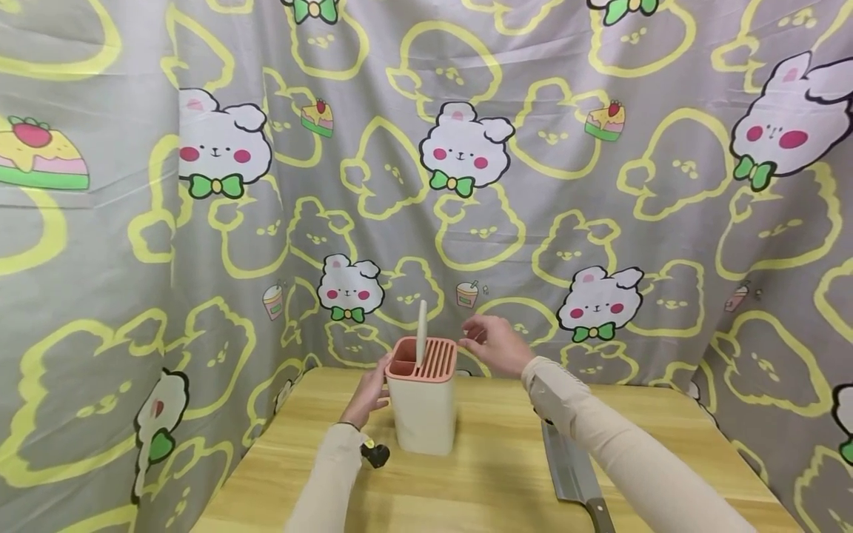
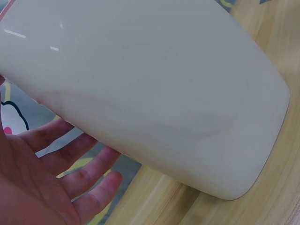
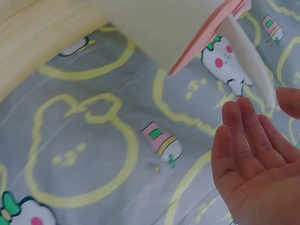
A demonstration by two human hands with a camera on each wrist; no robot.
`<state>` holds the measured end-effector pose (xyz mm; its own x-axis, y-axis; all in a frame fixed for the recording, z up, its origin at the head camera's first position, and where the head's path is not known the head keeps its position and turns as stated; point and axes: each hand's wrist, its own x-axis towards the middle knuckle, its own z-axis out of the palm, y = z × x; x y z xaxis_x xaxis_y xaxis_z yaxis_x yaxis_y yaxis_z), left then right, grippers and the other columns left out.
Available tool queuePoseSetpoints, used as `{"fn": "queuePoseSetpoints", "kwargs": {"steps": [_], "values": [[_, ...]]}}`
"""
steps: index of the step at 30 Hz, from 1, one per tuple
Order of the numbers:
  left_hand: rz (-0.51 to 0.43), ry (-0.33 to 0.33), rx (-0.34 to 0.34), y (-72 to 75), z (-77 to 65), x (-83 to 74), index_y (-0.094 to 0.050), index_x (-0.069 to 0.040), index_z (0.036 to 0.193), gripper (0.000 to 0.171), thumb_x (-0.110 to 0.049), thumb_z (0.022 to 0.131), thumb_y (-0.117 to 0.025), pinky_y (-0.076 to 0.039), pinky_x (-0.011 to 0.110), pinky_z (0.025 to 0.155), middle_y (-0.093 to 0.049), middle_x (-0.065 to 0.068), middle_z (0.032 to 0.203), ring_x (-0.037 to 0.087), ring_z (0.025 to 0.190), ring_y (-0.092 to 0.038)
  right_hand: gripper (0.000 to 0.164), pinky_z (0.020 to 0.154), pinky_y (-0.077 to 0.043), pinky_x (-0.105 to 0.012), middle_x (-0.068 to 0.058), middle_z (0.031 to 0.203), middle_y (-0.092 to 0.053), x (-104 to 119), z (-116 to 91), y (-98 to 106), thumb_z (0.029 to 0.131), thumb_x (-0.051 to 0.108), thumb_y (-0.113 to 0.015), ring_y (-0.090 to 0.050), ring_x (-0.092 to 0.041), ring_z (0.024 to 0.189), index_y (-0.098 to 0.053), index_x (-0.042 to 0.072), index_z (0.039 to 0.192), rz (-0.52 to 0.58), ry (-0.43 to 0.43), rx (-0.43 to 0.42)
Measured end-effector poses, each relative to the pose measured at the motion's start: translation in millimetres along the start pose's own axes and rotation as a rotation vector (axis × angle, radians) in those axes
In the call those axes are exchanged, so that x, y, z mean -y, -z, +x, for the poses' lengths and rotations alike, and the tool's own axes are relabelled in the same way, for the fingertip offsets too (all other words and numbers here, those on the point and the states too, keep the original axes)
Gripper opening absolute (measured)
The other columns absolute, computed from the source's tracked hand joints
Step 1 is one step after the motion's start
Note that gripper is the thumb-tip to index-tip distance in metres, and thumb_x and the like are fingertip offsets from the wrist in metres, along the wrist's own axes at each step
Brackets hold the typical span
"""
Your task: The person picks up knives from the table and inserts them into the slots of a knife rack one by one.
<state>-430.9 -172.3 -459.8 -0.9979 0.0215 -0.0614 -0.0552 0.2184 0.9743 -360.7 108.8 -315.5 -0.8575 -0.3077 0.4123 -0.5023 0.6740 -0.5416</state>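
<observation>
A cream knife holder point(image 1: 424, 418) with a pink slotted top point(image 1: 440, 360) stands upright on the table. A white handle point(image 1: 422, 329) sticks up from its top; whatever is below it is hidden inside. My left hand point(image 1: 368, 392) is at the holder's left side, and in the left wrist view its fingers point(image 2: 89, 176) are spread loosely along the wall. Just right of the top, my right hand point(image 1: 498, 345) hovers apart from the holder. In the right wrist view its fingers point(image 3: 253, 136) are slightly bent near the white handle, with nothing held.
A cleaver point(image 1: 571, 468) lies on the table right of the holder, partly beneath my right forearm, its dark handle toward me. Near my left wrist is a small black object point(image 1: 375, 454). A patterned grey curtain point(image 1: 413, 222) hangs behind the wooden table point(image 1: 493, 481).
</observation>
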Motion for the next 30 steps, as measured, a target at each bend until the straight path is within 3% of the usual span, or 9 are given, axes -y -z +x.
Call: {"fn": "queuePoseSetpoints", "kwargs": {"steps": [9, 19, 25, 30], "values": [[-0.028, 0.006, -0.014, 0.2, -3.3, -9.7, -0.053, -0.008, 0.140, 0.092, -0.081, 0.086, -0.039, -0.044, 0.060, 0.105, -0.053, 0.023, 0.143, 0.043, 0.122, -0.060, 0.022, 0.078, -0.057, -0.037, -0.008, 0.096, -0.073, -41, -26, 22, 0.093, 0.018, -0.067, -0.069, -0.017, 0.085, -0.069, 0.003, 0.109, -0.087, -0.045, 0.021], [-0.019, 0.029, -0.004, -1.5, -3.8, -4.6, -0.050, -0.013, 0.144, 0.091, -0.082, 0.086, -0.038, -0.044, 0.060, 0.105, -0.052, 0.021, 0.145, 0.040, 0.119, -0.062, 0.019, 0.075, -0.056, -0.034, -0.001, 0.092, -0.072, -87, -74, 35, 0.092, 0.018, -0.068, -0.066, -0.011, 0.082, -0.070, 0.007, 0.107, -0.184, -0.088, 0.053], [-0.027, 0.008, 0.010, -0.5, -3.0, -4.3, -0.048, -0.016, 0.146, 0.085, -0.079, 0.089, -0.037, -0.043, 0.061, 0.106, -0.052, 0.022, 0.145, 0.042, 0.123, -0.060, 0.017, 0.077, -0.057, -0.038, 0.000, 0.096, -0.073, -103, -103, 42, 0.091, 0.021, -0.070, -0.067, -0.014, 0.087, -0.071, 0.011, 0.106, -0.315, -0.067, 0.053], [-0.021, 0.000, 0.022, -1.0, -5.7, -6.7, -0.048, -0.014, 0.146, 0.093, -0.083, 0.085, -0.036, -0.042, 0.061, 0.106, -0.050, 0.022, 0.146, 0.044, 0.126, -0.057, 0.015, 0.075, -0.057, -0.038, -0.001, 0.093, -0.072, -120, -131, 40, 0.087, 0.017, -0.074, -0.068, -0.017, 0.085, -0.071, 0.011, 0.100, -0.437, -0.037, 0.045]]}}
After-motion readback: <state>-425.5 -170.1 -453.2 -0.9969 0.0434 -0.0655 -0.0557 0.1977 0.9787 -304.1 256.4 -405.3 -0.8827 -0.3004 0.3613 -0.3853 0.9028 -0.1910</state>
